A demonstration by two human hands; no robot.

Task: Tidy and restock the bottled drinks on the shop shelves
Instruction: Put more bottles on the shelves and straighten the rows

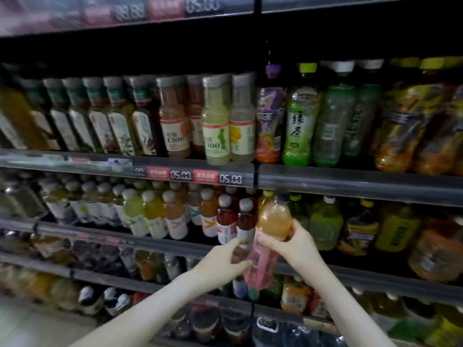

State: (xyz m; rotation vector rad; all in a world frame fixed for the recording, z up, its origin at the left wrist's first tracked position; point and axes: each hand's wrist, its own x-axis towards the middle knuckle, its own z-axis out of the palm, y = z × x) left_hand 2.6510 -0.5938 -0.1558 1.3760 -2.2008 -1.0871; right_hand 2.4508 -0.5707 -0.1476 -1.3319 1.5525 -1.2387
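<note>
Shop shelves (pixel 350 184) full of bottled drinks fill the whole view, one row over another, with price strips on the front rails. The orange drink bottle (pixel 274 221) with the pink label stands on no shelf. It is held in the air in front of a middle row, tilted, with its cap above both grips and its base below them.

I see three risks. The cap is very near the rail above the right grip (pixel 293 244), so lifting the bottle in while it is tilted may knock the cap against that rail. The dark red bottles (pixel 238 221) stand just beside the forefinger of the left grip (pixel 223 262); a push from that finger or from the bottle's shoulder could tip them into their neighbours. I also judge the label to be smooth film, which can slide if one grip lets go too early.

The right grip is closed around the middle of the bottle, thumb on the near side and fingers behind. The left grip pinches the labelled lower part between thumb and forefinger; blur hides its other fingers. Both forearms reach up and forward, coming close together at the bottle.
</note>
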